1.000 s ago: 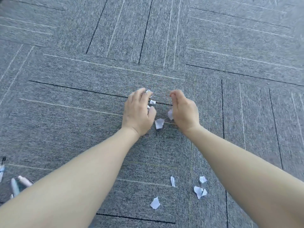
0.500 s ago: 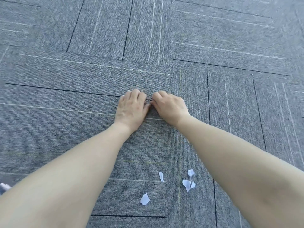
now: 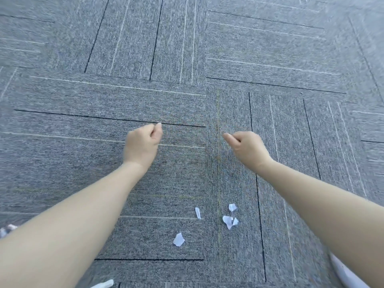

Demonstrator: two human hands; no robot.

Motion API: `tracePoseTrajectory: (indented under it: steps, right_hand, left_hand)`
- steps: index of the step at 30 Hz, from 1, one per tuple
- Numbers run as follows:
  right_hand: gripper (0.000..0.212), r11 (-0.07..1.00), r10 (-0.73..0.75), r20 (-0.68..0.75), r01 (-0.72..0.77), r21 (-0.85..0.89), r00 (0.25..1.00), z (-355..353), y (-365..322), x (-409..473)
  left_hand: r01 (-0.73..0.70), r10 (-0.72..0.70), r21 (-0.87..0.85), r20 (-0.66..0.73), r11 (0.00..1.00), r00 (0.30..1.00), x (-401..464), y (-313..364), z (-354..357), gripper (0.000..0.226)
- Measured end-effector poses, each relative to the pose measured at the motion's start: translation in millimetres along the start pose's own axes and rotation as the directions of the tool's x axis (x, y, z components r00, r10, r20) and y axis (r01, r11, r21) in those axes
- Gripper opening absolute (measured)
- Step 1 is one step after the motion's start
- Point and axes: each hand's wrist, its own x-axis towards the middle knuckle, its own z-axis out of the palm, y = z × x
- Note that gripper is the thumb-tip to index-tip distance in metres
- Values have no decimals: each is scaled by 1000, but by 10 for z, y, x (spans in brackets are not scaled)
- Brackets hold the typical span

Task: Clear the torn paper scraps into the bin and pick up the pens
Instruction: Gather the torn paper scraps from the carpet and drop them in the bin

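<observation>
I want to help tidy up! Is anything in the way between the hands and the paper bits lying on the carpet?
Nothing visible is. The left hand and right hand hover over bare carpet, and the paper scraps lie nearer the person between the forearms, with only carpet between. No bin shows.

left hand (image 3: pixel 143 145) fisted, contents hidden | right hand (image 3: pixel 248 149) fisted, apart | scraps (image 3: pixel 229 221) on carpet (image 3: pixel 270 59) between forearms

white scraps (image 3: pixel 228 221), grey striped carpet (image 3: pixel 270 59)
</observation>
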Motion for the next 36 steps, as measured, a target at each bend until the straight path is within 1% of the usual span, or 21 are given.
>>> tracePoseTrajectory:
  steps: [3,5,6,8,10,12,15,17,19,21,22,23,24,26,27,29,30,32,33,34,36]
  right_hand:
    - [40,983,24,149,3,-181,988,-3,99,-261]
    - [27,960,28,203,31,-278,979,46,166,-476]
    - [22,951,14,216,54,-303,976,67,190,-592]
    - [19,945,-12,222,83,-315,975,95,244,-821]
    - [27,941,-30,241,109,-322,970,134,329,-1055]
    - [42,926,-39,296,146,-349,954,193,407,-1268]
    - [59,876,-54,368,221,-429,928,300,479,-1515]
    - [64,829,-93,353,268,-490,931,363,502,-1574]
    - [59,794,-153,320,309,-523,935,423,522,-1567]
    - [49,719,-215,326,375,-585,921,479,549,-1552]
    - [40,671,-253,337,415,-614,907,513,582,-1546]
    - [24,636,-264,333,423,-645,905,519,590,-1548]
    - [9,637,-271,311,412,-652,911,517,593,-1550]
    - [15,687,-241,295,377,-621,925,490,560,-1552]
    - [10,730,-213,301,356,-583,930,466,530,-1551]
    - [19,836,-160,262,272,-476,952,441,515,-1544]
    - [23,902,-130,210,203,-381,969,426,521,-1532]
    - [26,988,-28,131,47,-146,991,392,531,-1506]
    - [26,998,10,107,-3,-70,994,381,525,-1504]
    - [28,999,35,91,-32,-33,995,376,526,-1509]
    - [29,998,61,76,-60,-17,995,356,522,-1527]
  left_hand:
    - [255,-273,-147,-118,956,955,-304,-29,-157,55]
    - [287,-310,-183,-115,940,944,-563,-58,-205,54]
    - [259,-274,-163,-81,952,958,-700,-53,-205,52]
    - [115,-111,-73,49,991,993,-992,-3,-152,45]
    - [-81,76,24,175,996,982,-1276,52,-59,30]
    - [-161,128,106,265,981,956,-1492,90,11,25]
    - [-214,83,267,428,939,900,-1684,129,64,60]
    - [-286,90,349,484,893,871,-1727,199,78,76]
    - [-341,115,373,513,863,851,-1734,281,124,79]
    - [-414,136,408,560,814,818,-1730,393,188,72]
    - [-451,151,427,573,784,805,-1731,445,225,66]
    - [-477,161,442,583,760,796,-1732,483,266,58]
    - [-491,160,451,593,746,789,-1735,504,299,50]
    - [-522,168,460,613,718,772,-1750,498,357,30]
    - [-537,173,453,627,712,760,-1757,472,373,20]
    - [-533,171,434,637,726,752,-1758,412,355,9]
    - [-536,177,426,639,729,748,-1755,376,335,9]
    - [-498,209,382,589,779,780,-1761,330,272,25]
    - [-439,201,356,542,825,816,-1766,298,239,23]
    - [-336,159,306,482,891,861,-1764,281,193,16]
    - [-134,63,174,365,975,929,-1753,220,138,21]
